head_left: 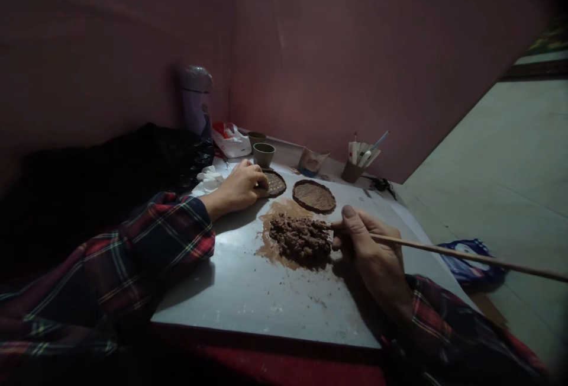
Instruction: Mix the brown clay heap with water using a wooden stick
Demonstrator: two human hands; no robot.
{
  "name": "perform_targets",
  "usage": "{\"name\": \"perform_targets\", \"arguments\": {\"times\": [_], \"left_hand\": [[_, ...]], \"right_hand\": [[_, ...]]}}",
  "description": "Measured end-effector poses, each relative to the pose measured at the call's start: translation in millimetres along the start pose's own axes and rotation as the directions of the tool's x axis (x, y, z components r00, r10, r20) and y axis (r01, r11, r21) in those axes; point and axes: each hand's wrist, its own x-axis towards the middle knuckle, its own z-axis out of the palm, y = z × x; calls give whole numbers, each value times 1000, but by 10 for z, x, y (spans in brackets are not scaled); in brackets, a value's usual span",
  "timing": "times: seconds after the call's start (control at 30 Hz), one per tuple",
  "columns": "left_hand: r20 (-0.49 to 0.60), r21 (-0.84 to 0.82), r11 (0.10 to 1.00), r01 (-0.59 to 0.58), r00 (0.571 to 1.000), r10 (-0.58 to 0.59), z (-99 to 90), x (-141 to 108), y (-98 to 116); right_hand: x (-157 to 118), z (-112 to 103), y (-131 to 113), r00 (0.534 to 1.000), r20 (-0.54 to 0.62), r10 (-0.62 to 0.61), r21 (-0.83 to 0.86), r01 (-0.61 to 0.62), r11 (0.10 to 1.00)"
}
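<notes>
My right hand (373, 250) is closed round a long thin wooden stick (444, 248). Its near end points at a heap of lumpy brown paste (302, 237) on the white board (248, 291). The stick's other end runs out of view at the right. Beyond the heap, my left hand (239, 187) has its fingers bent over the left edge of a round patterned disc with a dark rim (276, 183); it seems to pinch that edge. A second round disc (314, 196), covered in brown paste, lies to the right of it.
Behind the discs stand a green-lined cup (264, 154), a torn paper container (311, 162) and a brown cup of brushes or pens (354, 170). A purple bottle (196, 99), black plastic bag (151, 155) and crumpled white tissue (208, 180) are at left. A blue packet (473, 261) lies beyond the board's right edge.
</notes>
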Motion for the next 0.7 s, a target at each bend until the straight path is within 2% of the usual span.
{"name": "perform_targets", "arguments": {"times": [0.1, 0.2, 0.27, 0.43, 0.7], "left_hand": [[-21, -8, 1000, -5, 1000, 5, 6, -1, -3], [-16, -10, 1000, -2, 1000, 2, 4, -2, -1], [-11, -10, 1000, -1, 1000, 1, 0, -3, 1], [-13, -5, 1000, 8, 1000, -8, 3, -9, 9], [-12, 5, 1000, 3, 1000, -3, 1, 3, 1]], "right_hand": [[-1, 8, -15, 999, 3, 47, 17, -47, 999], [-14, 30, -43, 982, -177, 67, 99, -50, 994], [-18, 44, -50, 968, -244, 64, 136, -31, 990], [-15, 44, -30, 996, -88, 11, 88, -3, 996], [3, 1, -41, 996, 82, 22, -50, -18, 999]]}}
